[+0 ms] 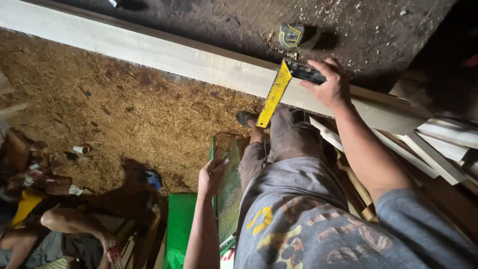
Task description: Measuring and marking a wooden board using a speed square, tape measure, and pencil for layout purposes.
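Observation:
My right hand [326,84] presses the dark handle of a try square [281,89] against a long pale wooden plank [164,52]; the square's yellow blade hangs down across the plank's face. My left hand [211,177] is low beside my body, closed around a thin pencil [220,166], close to a green mesh panel [228,192]. A black and yellow tape measure [290,36] lies on the dark surface just above the plank, beyond my right hand.
Sawdust covers the floor [109,109] below the plank. Stacked timber offcuts [433,144] lie at the right. A green box or bin [179,224] stands by the mesh. Another person [55,224] sits at the lower left among clutter.

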